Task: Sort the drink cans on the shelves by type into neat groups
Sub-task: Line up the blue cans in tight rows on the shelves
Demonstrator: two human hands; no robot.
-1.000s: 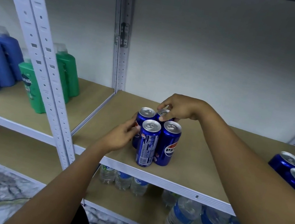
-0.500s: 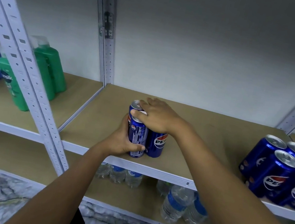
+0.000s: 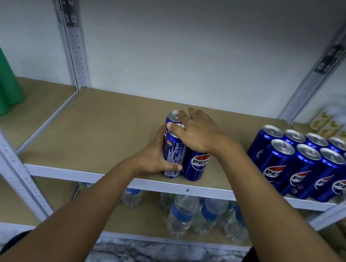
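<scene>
Right grip now lies flat, fingers spread, atop cluster of slim blue metal Pepsi cans mid brown board shelf; left grip curls round front can. Risk: uneven shove tips tall cans, esp. near shelf's front edge.

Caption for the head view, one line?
Left hand grips and right hand covers a small Pepsi can cluster on the shelf, apart from the larger can block.
</scene>
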